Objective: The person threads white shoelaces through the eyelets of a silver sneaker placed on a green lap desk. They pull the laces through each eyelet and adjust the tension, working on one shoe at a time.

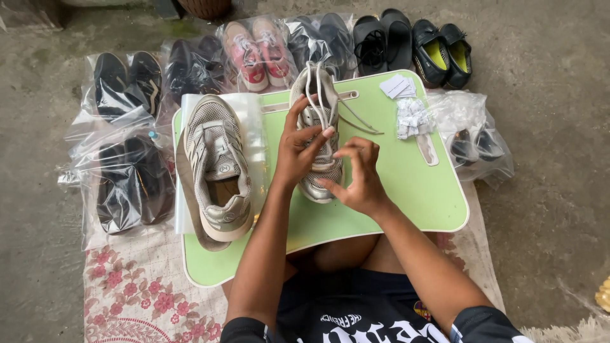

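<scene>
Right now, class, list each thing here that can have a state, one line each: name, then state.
Silver shoe: upright, laces loose, both hands on it.
Second silver shoe: lying on a clear bag, untouched.
Left hand: gripping the shoe's upper.
Right hand: fingers at the shoe's side.
Pink shoes: bagged.
Black slip-ons: unbagged.

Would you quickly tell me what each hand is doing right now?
Left hand: closed on the silver sneaker, gripping its upper on the green lap table.
Right hand: fingers curled at the same sneaker's laces, pinching them.
</scene>
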